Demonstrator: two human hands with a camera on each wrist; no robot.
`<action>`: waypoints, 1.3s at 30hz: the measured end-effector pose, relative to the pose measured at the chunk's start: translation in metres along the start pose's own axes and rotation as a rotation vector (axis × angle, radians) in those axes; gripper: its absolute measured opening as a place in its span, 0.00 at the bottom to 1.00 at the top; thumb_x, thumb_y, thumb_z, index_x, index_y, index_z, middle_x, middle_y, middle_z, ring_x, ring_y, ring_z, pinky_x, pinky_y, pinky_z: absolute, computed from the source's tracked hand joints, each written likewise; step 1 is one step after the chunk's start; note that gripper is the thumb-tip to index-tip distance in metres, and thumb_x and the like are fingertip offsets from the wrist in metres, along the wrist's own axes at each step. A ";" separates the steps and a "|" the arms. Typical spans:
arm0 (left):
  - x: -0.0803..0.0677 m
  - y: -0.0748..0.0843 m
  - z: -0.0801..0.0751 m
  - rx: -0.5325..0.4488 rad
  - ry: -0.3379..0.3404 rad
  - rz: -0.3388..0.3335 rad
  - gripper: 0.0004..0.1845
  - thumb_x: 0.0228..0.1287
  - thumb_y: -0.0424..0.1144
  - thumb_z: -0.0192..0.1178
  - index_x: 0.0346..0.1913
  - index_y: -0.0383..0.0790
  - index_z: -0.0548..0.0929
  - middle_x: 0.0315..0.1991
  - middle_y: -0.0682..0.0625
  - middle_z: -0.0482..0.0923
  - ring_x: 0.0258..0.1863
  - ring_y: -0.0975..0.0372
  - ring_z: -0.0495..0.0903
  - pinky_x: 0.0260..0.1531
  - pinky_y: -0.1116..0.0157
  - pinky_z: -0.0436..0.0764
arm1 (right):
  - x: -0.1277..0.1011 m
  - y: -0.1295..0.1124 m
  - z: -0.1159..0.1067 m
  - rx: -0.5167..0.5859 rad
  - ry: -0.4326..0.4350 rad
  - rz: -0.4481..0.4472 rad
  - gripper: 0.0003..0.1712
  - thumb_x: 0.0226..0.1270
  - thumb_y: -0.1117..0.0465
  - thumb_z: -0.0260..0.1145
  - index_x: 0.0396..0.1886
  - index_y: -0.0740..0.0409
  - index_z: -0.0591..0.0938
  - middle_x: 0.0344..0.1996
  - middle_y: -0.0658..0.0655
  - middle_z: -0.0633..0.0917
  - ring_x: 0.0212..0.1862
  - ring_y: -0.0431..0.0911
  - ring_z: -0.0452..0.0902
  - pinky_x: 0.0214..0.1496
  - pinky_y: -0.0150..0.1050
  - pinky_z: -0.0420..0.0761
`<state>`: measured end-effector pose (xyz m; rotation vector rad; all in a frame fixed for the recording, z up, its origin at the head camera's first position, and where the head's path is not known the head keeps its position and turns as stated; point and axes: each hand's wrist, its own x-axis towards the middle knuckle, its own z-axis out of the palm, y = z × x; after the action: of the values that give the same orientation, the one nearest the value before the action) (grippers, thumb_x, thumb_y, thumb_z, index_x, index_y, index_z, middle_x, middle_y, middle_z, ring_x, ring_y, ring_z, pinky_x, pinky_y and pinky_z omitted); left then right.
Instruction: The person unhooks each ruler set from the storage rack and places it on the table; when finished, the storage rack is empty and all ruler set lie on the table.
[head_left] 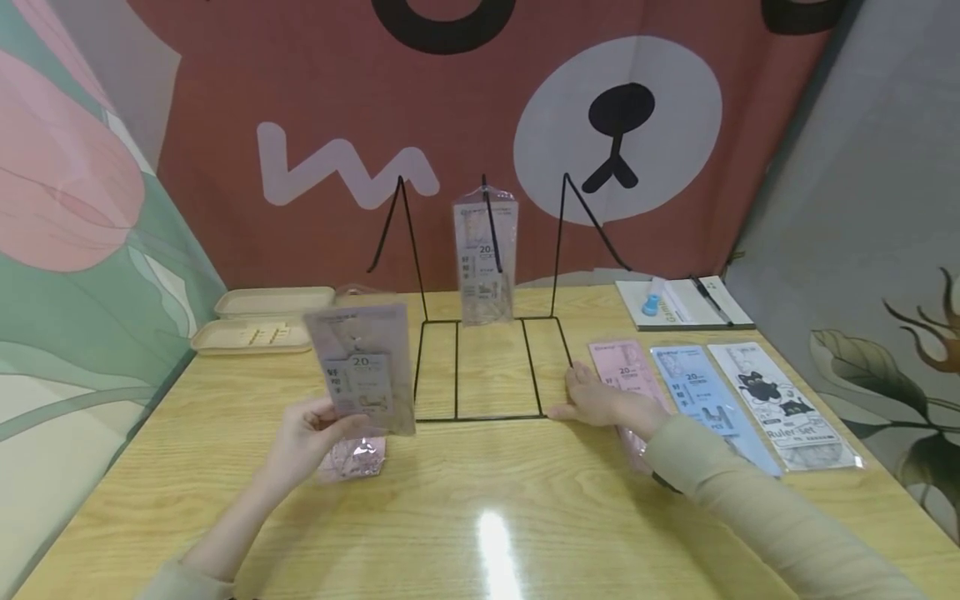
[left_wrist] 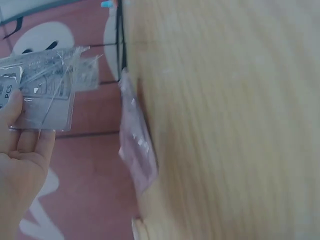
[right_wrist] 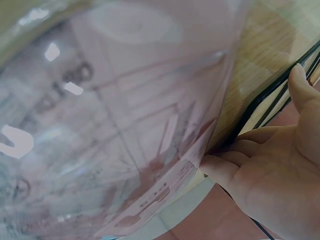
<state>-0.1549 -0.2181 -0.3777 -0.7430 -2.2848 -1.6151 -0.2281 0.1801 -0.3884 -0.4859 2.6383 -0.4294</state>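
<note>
My left hand (head_left: 309, 440) pinches a pale mauve ruler set packet (head_left: 360, 329) near its lower left edge, raised above the table left of a black wire display rack (head_left: 456, 371). In the left wrist view the thumb lies across the clear wrapper (left_wrist: 55, 112). My right hand (head_left: 600, 402) holds the front right corner of the rack's base, thumb on the wire and fingers curled at it in the right wrist view. A similar packet (head_left: 469, 242) hangs from the rack's middle hook; both side hooks are bare. A pink packet (head_left: 352, 460) lies beneath the left hand, partly hidden.
On the right lie a pink packet (head_left: 622, 358), partly behind the right arm, a blue packet (head_left: 693, 383) and a white ruler set with black cats (head_left: 783, 408). A notepad (head_left: 682, 312) with a pen (head_left: 708, 298) sits behind them. Two beige trays (head_left: 217, 337) stand back left.
</note>
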 end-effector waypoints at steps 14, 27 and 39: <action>-0.036 0.004 -0.093 0.138 0.190 -0.412 0.11 0.63 0.33 0.60 0.37 0.57 0.84 0.28 0.71 0.84 0.26 0.72 0.85 0.26 0.73 0.83 | 0.000 0.001 -0.002 -0.015 -0.006 0.013 0.53 0.70 0.40 0.51 0.69 0.80 0.42 0.70 0.77 0.38 0.73 0.68 0.33 0.75 0.57 0.40; -0.035 -0.032 -0.106 0.395 -0.124 -0.860 0.32 0.64 0.53 0.58 0.53 0.22 0.75 0.24 0.54 0.83 0.23 0.63 0.79 0.25 0.67 0.78 | -0.001 0.001 -0.003 0.001 -0.014 0.017 0.52 0.70 0.41 0.51 0.69 0.80 0.42 0.70 0.77 0.38 0.73 0.68 0.32 0.75 0.57 0.39; -0.022 -0.034 -0.106 0.429 -0.156 -0.850 0.37 0.63 0.49 0.60 0.58 0.15 0.67 0.37 0.35 0.83 0.33 0.52 0.83 0.34 0.60 0.83 | -0.001 -0.001 -0.001 0.009 -0.015 0.021 0.52 0.70 0.41 0.51 0.69 0.79 0.41 0.70 0.77 0.38 0.73 0.67 0.32 0.75 0.57 0.40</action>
<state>-0.1639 -0.3311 -0.3775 0.2680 -3.1469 -1.2305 -0.2272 0.1803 -0.3867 -0.4570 2.6234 -0.4298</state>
